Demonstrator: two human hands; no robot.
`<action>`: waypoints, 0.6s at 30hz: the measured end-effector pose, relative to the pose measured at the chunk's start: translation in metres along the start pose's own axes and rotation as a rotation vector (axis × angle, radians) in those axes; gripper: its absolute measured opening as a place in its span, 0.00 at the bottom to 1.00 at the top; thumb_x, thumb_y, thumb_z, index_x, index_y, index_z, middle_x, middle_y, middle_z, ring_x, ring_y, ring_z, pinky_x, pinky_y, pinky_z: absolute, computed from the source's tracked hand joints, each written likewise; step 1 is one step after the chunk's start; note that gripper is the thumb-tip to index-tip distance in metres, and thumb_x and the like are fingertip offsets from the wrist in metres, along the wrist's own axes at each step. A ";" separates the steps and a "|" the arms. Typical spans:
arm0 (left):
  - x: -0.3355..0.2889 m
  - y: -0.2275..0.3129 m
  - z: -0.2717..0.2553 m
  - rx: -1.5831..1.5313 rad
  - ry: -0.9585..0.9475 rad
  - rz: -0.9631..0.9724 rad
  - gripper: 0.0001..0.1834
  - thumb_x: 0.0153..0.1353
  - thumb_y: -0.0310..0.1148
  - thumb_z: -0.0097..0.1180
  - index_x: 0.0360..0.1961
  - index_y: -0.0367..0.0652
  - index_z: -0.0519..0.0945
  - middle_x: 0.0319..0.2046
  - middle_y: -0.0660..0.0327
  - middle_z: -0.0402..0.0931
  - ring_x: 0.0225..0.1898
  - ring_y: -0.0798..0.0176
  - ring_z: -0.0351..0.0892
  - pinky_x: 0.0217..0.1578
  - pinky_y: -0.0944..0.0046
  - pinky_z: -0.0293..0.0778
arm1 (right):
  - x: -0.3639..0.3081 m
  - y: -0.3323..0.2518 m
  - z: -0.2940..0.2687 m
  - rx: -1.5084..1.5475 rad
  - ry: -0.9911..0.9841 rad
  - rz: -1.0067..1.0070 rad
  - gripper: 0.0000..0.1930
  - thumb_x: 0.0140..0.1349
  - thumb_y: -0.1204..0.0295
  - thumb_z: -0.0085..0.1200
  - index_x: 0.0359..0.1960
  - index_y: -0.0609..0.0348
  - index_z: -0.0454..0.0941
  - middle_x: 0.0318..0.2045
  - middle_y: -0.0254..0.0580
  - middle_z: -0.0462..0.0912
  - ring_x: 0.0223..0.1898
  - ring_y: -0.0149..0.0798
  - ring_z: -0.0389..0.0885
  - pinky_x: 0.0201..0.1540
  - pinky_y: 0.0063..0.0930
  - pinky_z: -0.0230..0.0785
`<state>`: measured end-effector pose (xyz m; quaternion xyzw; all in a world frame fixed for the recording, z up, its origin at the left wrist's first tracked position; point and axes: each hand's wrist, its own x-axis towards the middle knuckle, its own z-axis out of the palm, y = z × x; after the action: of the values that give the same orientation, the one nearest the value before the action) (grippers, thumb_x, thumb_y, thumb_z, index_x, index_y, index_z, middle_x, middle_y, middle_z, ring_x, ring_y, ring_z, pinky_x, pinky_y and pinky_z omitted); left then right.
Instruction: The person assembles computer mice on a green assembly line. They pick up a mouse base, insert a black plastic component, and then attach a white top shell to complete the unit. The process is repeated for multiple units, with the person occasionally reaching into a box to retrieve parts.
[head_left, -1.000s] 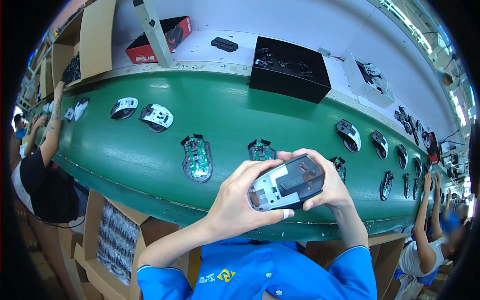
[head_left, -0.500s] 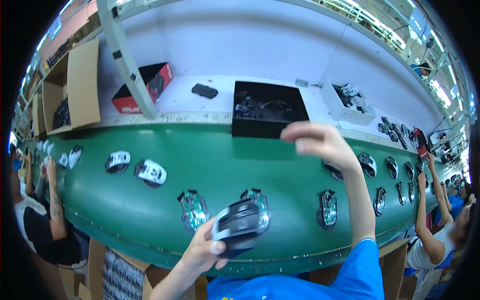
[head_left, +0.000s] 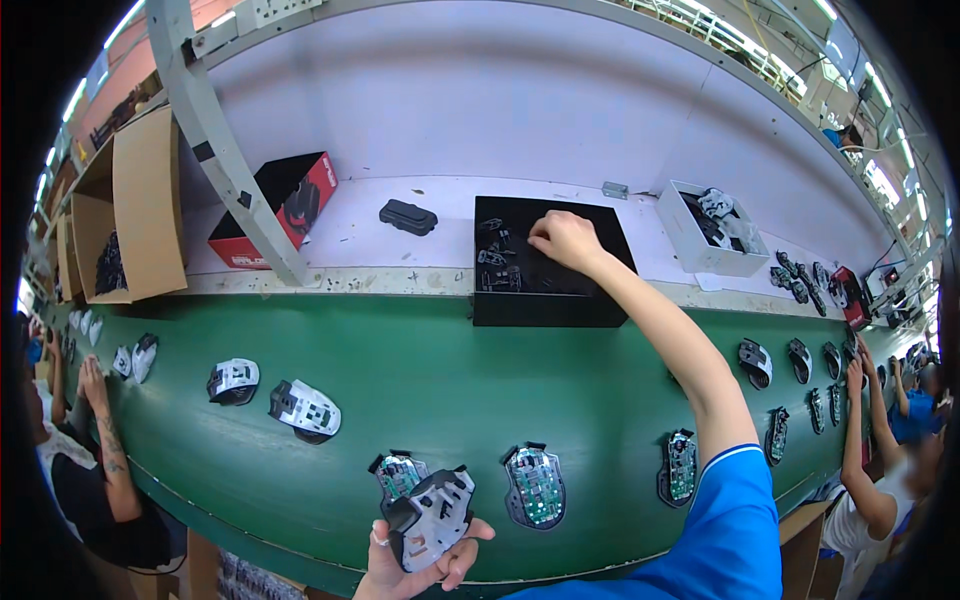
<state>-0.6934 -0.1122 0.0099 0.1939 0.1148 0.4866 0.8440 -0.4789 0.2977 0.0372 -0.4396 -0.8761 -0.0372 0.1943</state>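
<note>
The green desk runs across the whole view, its length letting many pieces lie apart in loose rows, so that each can be picked up singly. Behind it, the white shelf holds the boxes off that surface, seemingly to leave it for the pieces. The black box stands at the shelf's front edge, open at the top, likely for easy reach; the white box sits to its right.

The right hand is inside the black box, fingers curled downward; whether they grip anything cannot be told. The left hand grips the shell above the desk's near edge, thumb on one side and fingers on the other, a hold that leaves the grey slotted face uncovered and the other arm free to reach.

The shell partly hides one circuit board; another board lies flat just right of it, components up, probably to spare them. Smallest are the black parts, loose in the black box.
</note>
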 end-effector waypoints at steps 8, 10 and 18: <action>0.017 0.003 0.013 -0.485 0.154 0.021 0.41 0.60 0.62 0.41 0.64 0.41 0.55 0.54 0.41 0.60 0.40 0.47 0.71 0.22 0.53 0.80 | 0.015 -0.031 0.009 -0.421 -0.283 0.195 0.13 0.45 0.66 0.63 0.31 0.59 0.82 0.33 0.50 0.82 0.38 0.50 0.82 0.40 0.40 0.77; 0.017 0.009 0.009 -0.389 0.104 0.041 0.37 0.63 0.58 0.37 0.64 0.41 0.55 0.54 0.43 0.65 0.44 0.49 0.75 0.24 0.52 0.80 | 0.002 -0.041 -0.003 -0.479 -0.215 0.154 0.07 0.47 0.72 0.59 0.28 0.59 0.81 0.32 0.50 0.83 0.36 0.48 0.83 0.36 0.38 0.77; 0.010 0.016 0.030 0.003 0.172 -0.023 0.40 0.58 0.60 0.41 0.65 0.44 0.55 0.50 0.43 0.69 0.44 0.44 0.78 0.30 0.49 0.82 | -0.098 -0.110 -0.170 0.473 -0.111 0.087 0.05 0.56 0.74 0.53 0.30 0.63 0.79 0.24 0.34 0.80 0.27 0.24 0.76 0.22 0.17 0.64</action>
<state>-0.6888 -0.1028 0.0437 0.1513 0.1899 0.4915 0.8363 -0.4601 0.1164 0.1686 -0.4207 -0.8500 0.2016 0.2446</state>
